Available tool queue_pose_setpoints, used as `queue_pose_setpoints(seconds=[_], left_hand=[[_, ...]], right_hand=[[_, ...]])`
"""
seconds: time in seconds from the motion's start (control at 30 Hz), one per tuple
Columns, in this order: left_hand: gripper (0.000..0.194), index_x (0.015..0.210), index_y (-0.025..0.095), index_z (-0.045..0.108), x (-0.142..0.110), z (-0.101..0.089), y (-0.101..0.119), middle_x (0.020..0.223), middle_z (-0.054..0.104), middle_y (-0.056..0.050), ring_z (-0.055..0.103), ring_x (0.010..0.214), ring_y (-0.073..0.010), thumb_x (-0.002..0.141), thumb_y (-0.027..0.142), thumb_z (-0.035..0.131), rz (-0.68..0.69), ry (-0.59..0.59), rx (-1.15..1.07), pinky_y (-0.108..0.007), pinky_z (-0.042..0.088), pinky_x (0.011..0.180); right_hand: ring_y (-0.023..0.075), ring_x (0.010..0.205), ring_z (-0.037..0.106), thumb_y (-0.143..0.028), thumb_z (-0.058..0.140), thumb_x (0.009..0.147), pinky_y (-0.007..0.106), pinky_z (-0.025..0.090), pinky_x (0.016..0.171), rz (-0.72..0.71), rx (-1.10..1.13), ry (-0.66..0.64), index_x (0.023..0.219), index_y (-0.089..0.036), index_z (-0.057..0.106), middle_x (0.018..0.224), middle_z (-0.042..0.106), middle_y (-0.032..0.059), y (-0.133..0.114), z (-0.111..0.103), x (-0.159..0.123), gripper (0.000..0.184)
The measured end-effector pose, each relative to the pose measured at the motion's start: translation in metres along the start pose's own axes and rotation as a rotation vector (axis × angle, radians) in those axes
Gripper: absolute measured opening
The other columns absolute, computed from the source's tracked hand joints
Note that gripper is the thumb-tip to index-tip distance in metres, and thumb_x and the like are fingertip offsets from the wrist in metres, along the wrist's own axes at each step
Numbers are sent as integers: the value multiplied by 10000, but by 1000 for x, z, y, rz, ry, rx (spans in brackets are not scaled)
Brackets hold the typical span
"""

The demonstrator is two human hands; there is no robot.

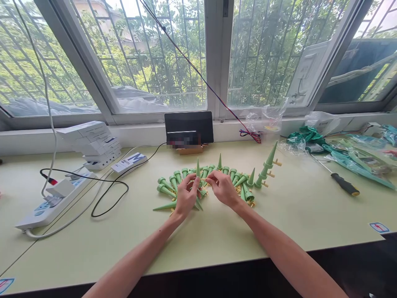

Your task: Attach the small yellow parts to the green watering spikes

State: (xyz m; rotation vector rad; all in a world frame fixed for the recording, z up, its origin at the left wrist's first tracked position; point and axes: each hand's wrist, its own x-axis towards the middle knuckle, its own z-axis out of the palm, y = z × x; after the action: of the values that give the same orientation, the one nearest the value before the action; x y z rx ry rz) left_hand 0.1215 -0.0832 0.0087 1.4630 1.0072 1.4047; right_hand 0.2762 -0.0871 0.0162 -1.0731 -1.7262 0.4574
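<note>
- Left hand (186, 196): closed round a green spike (197, 167), its tip pointing up between thumb and fingers.
- Right hand (222, 188): just beside the left, thumb and fingertips pinched together on a small yellow piece (203, 179) at the spike's side; the grip is partly hidden.
- Other spikes (173, 181): spread in an arc on the desk (198, 248) around the far side of the hands, most lying down, a few upright.
- Stack (266, 167): more green spikes nested together at the arc's right end, leaning right, with yellow pieces jutting out.
- Tablet (203, 124): propped behind the arc, near the windows (266, 54).
- Left side: piled white boxes (93, 142), a flat box (129, 162) and a power strip (58, 203) with cables.
- Right side: a screwdriver (345, 184) with a dark handle, near green items and clear plastic bags (322, 122).
</note>
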Motion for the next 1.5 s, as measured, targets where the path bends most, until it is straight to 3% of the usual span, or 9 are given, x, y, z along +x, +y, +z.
queue_pose_setpoints(seconds=[0.4, 0.5, 0.63, 0.8, 1.13, 1.5], left_hand=[[301, 976, 192, 614, -2, -1, 1, 754, 596, 0, 585, 522, -106, 852, 464, 651, 32, -31, 22, -199, 471, 417], [308, 973, 188, 612, -1, 0, 3, 741, 598, -1, 581, 512, -106, 848, 466, 653, 17, -12, 22, -199, 470, 417], [311, 953, 178, 624, 0, 0, 4, 767, 615, -11, 562, 489, -98, 853, 471, 644, 5, 13, 38, -209, 473, 424], [310, 936, 176, 624, 1, -1, 3, 814, 627, -14, 557, 490, -94, 852, 474, 647, -11, 24, 24, -229, 490, 464], [290, 918, 184, 617, 1, -1, 0, 799, 618, 2, 535, 475, -87, 838, 459, 664, 9, 13, -6, -245, 502, 484], [283, 938, 197, 599, -1, -1, -2, 715, 594, 24, 543, 469, -88, 840, 453, 667, 36, -18, -26, -238, 514, 481]], right_hand=[[127, 552, 360, -292, 431, 995, 262, 293, 553, -45, -45, -1, 661, -197, 465, 603, 436, -24, -1, -1, 0, 349], [129, 564, 402, -306, 450, 991, 258, 323, 562, -34, -26, 7, 706, -191, 524, 622, 489, -16, -2, -1, 0, 317], [145, 645, 518, -285, 501, 963, 259, 404, 603, -36, 16, 17, 874, -182, 605, 830, 640, 41, -1, 1, 0, 171], [155, 678, 556, -245, 527, 937, 266, 435, 611, -49, 27, 15, 918, -185, 611, 903, 661, 60, 1, 2, -1, 105], [153, 620, 497, -230, 510, 930, 265, 382, 577, -50, -4, -4, 832, -188, 575, 756, 606, 32, 1, 1, 0, 125], [143, 589, 435, -251, 443, 963, 260, 336, 572, -64, -50, -21, 713, -199, 516, 648, 513, 1, 0, -1, -1, 265]])
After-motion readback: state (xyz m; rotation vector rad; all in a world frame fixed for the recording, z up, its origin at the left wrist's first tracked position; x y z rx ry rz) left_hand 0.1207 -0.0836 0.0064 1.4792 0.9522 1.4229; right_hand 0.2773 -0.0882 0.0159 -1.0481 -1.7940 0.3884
